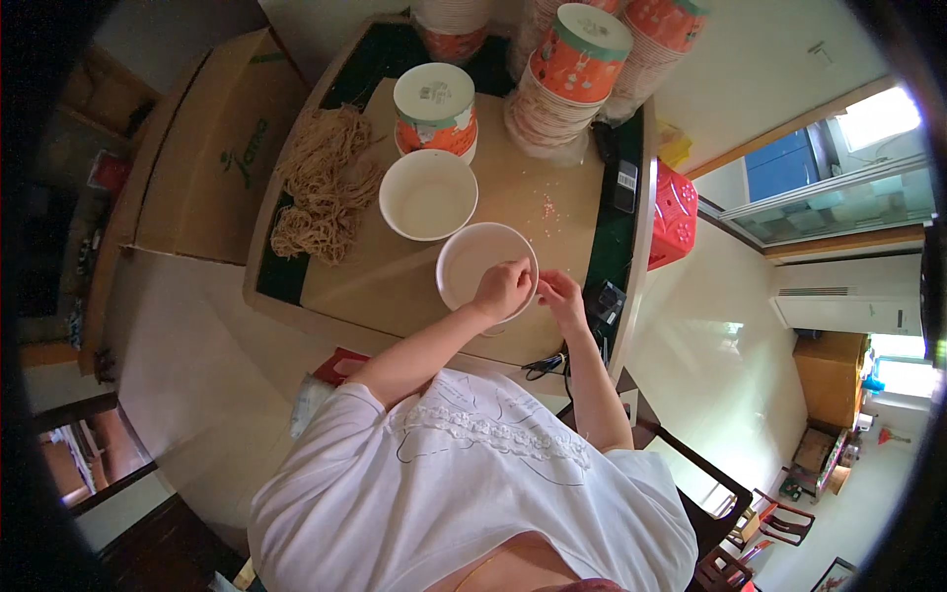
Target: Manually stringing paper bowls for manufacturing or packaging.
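My left hand (503,289) rests on the rim of the nearer white bowl (473,259), at about four o'clock on its edge, the fingers curled in and closed on the rim or on something small; from up here I cannot tell which. My right hand (562,296) sits just beside it at three o'clock, fingertips pinched narrow toward the left hand, as if the two are working one small thing between them.

That bowl stands near the front edge of the bench (395,286), with a second empty white bowl (428,194) touching or almost touching it at eleven o'clock. Beyond that one, at twelve, stands an upturned orange paper bowl (435,109), and stacks of orange bowls (567,84) rise at one o'clock. A heap of dry noodle nests (326,183) lies at ten o'clock, well apart from my hands. A few pale crumbs (547,207) are scattered at one o'clock of the near bowl.

To do this step well, I judge I should keep both hands directly over the bowl's opening so whatever comes loose falls inside, steady the rim so the light bowl does not tip toward me, and keep the pinch small and controlled.
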